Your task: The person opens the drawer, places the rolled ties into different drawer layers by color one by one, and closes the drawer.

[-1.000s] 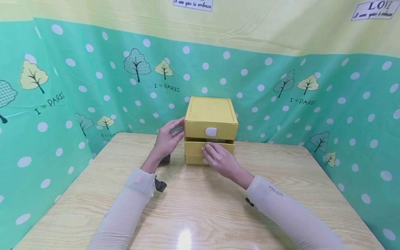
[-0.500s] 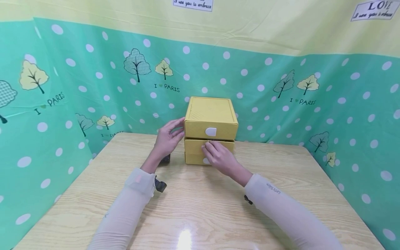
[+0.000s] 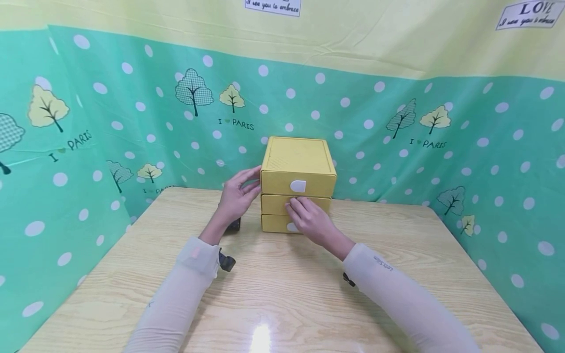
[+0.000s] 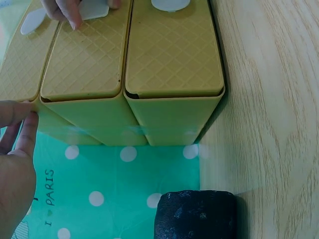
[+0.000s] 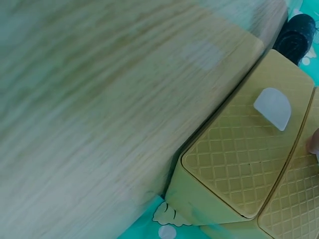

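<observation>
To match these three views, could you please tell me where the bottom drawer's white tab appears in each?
Head: the white tab is near centre, beside the right hand.
Left wrist: the white tab is at the top edge, partly cut off.
Right wrist: the white tab is right of centre.
Shared landmark: the black object beside the drawer stack.

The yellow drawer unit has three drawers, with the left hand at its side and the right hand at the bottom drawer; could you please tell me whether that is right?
Not quite: the right hand is at the middle drawer, as the head view shows. The yellow drawer unit does have three drawers, with the left hand at its side.
</observation>
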A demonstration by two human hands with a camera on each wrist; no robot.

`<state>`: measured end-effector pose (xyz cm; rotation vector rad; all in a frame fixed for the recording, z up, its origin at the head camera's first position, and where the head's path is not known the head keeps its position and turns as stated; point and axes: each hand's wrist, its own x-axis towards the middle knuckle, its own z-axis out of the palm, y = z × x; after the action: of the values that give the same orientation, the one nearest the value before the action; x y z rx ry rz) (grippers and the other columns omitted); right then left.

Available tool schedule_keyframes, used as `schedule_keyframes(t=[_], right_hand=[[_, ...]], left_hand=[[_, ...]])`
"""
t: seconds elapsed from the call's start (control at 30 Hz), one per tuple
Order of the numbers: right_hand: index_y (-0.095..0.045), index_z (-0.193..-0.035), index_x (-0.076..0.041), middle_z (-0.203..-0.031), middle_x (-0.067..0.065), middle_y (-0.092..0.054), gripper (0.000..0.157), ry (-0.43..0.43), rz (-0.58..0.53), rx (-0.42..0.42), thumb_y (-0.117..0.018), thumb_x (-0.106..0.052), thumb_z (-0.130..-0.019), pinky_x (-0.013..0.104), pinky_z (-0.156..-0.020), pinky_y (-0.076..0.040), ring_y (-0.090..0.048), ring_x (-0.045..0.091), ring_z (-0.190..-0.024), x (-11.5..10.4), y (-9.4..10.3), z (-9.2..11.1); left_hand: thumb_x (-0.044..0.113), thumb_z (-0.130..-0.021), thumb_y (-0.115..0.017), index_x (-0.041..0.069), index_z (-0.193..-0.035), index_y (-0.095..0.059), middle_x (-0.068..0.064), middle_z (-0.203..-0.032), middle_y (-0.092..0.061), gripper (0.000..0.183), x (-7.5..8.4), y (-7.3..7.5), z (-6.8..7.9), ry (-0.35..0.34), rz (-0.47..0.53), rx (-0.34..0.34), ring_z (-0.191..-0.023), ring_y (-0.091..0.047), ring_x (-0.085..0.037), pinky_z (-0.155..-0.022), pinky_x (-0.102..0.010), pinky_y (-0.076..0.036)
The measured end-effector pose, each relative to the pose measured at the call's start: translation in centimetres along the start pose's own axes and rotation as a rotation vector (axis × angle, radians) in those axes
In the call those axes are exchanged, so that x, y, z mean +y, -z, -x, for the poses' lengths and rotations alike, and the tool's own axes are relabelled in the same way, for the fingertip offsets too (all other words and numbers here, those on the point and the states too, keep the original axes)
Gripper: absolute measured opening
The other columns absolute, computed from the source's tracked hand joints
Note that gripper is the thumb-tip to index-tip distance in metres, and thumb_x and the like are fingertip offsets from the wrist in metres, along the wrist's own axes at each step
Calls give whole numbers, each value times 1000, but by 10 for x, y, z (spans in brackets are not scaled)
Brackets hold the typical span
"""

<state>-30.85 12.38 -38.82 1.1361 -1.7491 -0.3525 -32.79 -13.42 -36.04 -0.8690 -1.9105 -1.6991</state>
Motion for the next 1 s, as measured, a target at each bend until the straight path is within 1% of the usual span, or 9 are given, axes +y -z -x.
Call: schedule_keyframes(t=[0.17, 0.4, 0.47, 0.53, 0.6, 0.7, 0.83, 0.93, 1.0], right_hand=[[-71, -115, 6, -109, 18, -66, 34, -2, -2, 20, -40, 5, -102, 33, -85, -63, -63, 30, -94, 0, -3, 1], [-71, -114, 7, -107, 18, -66, 33, 4, -9, 40, -42, 6, -100, 32, -84, -63, -63, 29, -92, 1, -6, 1], [-71, -115, 6, -107, 18, -66, 35, 2, -20, 34, -40, 6, -101, 32, -84, -63, -63, 29, -93, 1, -5, 1], [-71, -117, 5, -107, 17, -67, 35, -5, -39, 18, -40, 5, -101, 32, -86, -63, -63, 29, -94, 1, -3, 2], [-71, -117, 5, -107, 16, -67, 35, -15, -66, 20, -40, 4, -101, 33, -87, -63, -64, 30, -95, 2, -2, 2], [-72, -115, 4, -106, 16, -69, 29, -35, -109, 43, -48, 3, -99, 34, -85, -63, -65, 30, -94, 2, 0, 2], [-72, -111, 4, -103, 15, -70, 21, -73, -188, 108, -62, 2, -92, 34, -80, -64, -66, 29, -91, 5, 4, -1], [-71, -111, 4, -104, 15, -71, 24, -108, -233, 155, -70, 0, -87, 34, -80, -64, -66, 29, -91, 9, 8, -2], [-71, -112, 5, -105, 16, -71, 28, -137, -256, 194, -73, -1, -85, 35, -79, -64, -67, 30, -90, 12, 12, -2]], left_hand=[[-18, -90, -65, -2, -142, -56, -19, -139, -56, 56, 1, 0, 0, 3, -1, -2, -126, -58, -34, -109, -38, -55], [-18, -91, -65, -2, -143, -55, -19, -139, -56, 56, 1, 1, 0, 6, -6, -7, -126, -58, -35, -110, -40, -55], [-18, -91, -65, -2, -143, -55, -18, -139, -56, 56, 1, 1, 0, 5, -10, -8, -127, -58, -34, -109, -38, -55], [-18, -90, -65, -1, -143, -55, -18, -139, -56, 56, 0, 0, 1, 5, -11, -10, -127, -58, -34, -109, -35, -55], [-18, -90, -65, -1, -143, -55, -18, -139, -56, 56, 0, 0, 1, 4, -13, -10, -127, -58, -33, -108, -32, -55], [-18, -90, -65, -1, -143, -55, -17, -139, -57, 57, -1, 1, 1, 2, -14, -11, -127, -58, -33, -107, -30, -55], [-18, -90, -65, -1, -143, -55, -18, -139, -57, 57, 0, 1, 0, -1, -14, -9, -127, -59, -34, -107, -31, -55], [-18, -90, -65, 0, -143, -55, -18, -139, -56, 57, 0, 1, 0, 1, -14, -8, -127, -58, -34, -108, -32, -55], [-18, -90, -65, 0, -143, -55, -18, -140, -56, 58, -1, 1, 0, 4, -12, -10, -127, -58, -34, -108, -32, -54]])
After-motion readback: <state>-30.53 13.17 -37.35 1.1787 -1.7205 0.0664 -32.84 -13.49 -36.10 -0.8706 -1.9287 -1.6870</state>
